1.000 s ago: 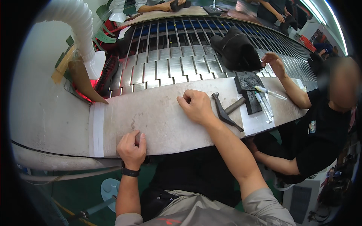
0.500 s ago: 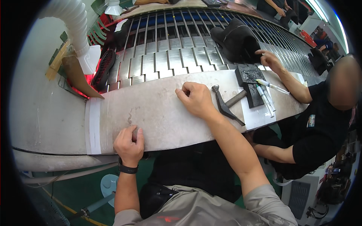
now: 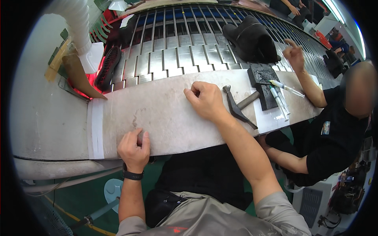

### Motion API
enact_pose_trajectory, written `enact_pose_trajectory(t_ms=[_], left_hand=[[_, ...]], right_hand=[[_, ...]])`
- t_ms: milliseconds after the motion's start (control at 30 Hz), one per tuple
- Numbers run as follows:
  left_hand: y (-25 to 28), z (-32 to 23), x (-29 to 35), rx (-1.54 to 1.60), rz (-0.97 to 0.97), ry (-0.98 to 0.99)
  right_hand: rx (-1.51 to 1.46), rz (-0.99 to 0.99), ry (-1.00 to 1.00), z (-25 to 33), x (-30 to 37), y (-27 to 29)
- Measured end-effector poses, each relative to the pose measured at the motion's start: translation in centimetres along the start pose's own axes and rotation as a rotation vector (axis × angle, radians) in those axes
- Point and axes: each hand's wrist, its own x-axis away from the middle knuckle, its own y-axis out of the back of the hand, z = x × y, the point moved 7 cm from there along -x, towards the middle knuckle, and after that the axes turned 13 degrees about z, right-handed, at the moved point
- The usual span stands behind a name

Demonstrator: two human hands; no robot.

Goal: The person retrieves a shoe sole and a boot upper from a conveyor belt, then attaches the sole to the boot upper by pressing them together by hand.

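Note:
My left hand [image 3: 134, 149] rests at the near edge of the pale worktable [image 3: 165, 122], fingers curled in and thumb beside them; I see nothing in it. Farther in, my right hand [image 3: 206, 101] lies on the same surface in a loose fist, and no object shows in it. Just right of that hand is a hammer [image 3: 234, 109] with a dark metal head and a short handle; the hand does not touch it. Past the hammer are black blocks [image 3: 263, 74] and several syringe-like white tubes [image 3: 280, 103] on white paper.
A dark boot [image 3: 252, 39] lies on the metal slatted conveyor [image 3: 177, 59] beyond the table. At left, a black shoe sole [image 3: 108, 69] sits in red light beside a white flexible duct [image 3: 78, 27]. A co-worker in black [image 3: 338, 137] sits at right, one hand [image 3: 295, 59] raised near the boot.
The co-worker's hand has lifted away from the boot, up and to the right. My own hands stay nearly where they were; the view has shifted slightly.

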Motion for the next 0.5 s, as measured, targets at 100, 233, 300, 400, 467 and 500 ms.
enact_pose_trajectory(t_ms=[100, 233, 300, 400, 467, 500], left_hand=[[-0.02, 0.18, -0.23, -0.006, 0.004, -0.014], [0.0, 0.2, -0.17, -0.006, 0.004, -0.028], [0.05, 0.52, -0.02, 0.003, 0.002, 0.0], [0.12, 0.58, -0.05, -0.005, -0.004, -0.013], [0.17, 0.58, -0.09, -0.003, -0.002, -0.015], [0.18, 0.61, -0.11, 0.001, 0.001, -0.016]], right_hand=[[-0.018, 0.014, -0.037, -0.13, -0.16, -0.02], [0.001, 0.001, -0.019, -0.03, -0.17, -0.2], [-0.003, 0.002, -0.022, 0.08, -0.11, -0.29], [-0.001, 0.001, -0.006, 0.19, -0.22, -0.32], [-0.014, 0.008, -0.015, 0.17, -0.19, -0.53], [-0.015, 0.008, -0.014, 0.18, -0.34, -0.57]])
